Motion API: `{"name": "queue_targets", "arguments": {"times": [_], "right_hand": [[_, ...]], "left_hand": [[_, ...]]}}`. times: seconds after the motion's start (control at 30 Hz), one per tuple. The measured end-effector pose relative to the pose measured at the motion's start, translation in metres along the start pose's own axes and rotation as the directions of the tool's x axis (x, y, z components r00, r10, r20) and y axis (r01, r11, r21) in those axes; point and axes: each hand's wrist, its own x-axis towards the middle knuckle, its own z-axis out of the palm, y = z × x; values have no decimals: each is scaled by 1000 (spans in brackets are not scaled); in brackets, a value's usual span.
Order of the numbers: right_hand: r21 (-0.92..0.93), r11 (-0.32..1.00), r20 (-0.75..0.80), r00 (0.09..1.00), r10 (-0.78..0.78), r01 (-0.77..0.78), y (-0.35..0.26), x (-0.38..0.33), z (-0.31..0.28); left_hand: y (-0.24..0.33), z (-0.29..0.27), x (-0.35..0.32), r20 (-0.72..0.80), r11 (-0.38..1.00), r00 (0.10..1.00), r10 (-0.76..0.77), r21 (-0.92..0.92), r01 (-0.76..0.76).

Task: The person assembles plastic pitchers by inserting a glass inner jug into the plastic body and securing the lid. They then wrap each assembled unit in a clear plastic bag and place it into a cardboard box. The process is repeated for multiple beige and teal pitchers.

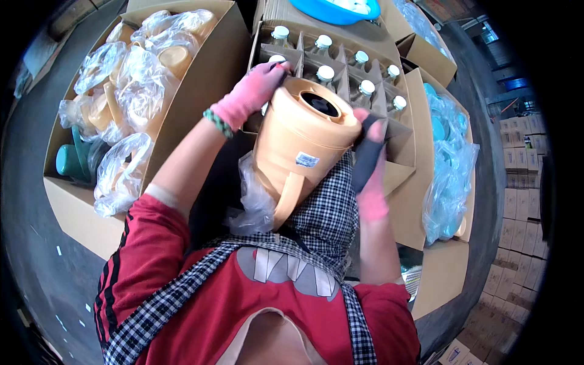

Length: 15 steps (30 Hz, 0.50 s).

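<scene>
A peach plastic vacuum jug [274,152] is tilted over my lap, its round dark opening [320,104] facing up and away and its handle [289,198] toward me. My left hand [258,91], in a pink glove with dark fingertips, is closed on the jug's upper left rim. At the right rim is my right hand [371,161], in a pink and dark glove; motion smears its fingers, so their grip is unclear. A crumpled clear plastic bag [255,204] hangs by the jug's lower left side.
Beyond the jug stands a divided carton [398,143] of clear bottles with white caps. At left is a carton [161,121] of bagged peach and teal jugs; at right, one [447,267] of bagged teal pieces. A blue basin [331,13] sits at the back.
</scene>
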Motion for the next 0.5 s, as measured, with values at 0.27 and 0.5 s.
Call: {"name": "queue_targets", "arguments": {"times": [0.27, 0.5], "right_hand": [[257, 963, 14, 997, 79, -80, -20, -17, 27], [-24, 996, 39, 995, -90, 91, -19, -17, 31]], "left_hand": [[10, 4, -19, 412, 744, 911, -27, -600, 294], [-20, 2, -5, 287, 554, 948, -140, -771, 315]]}}
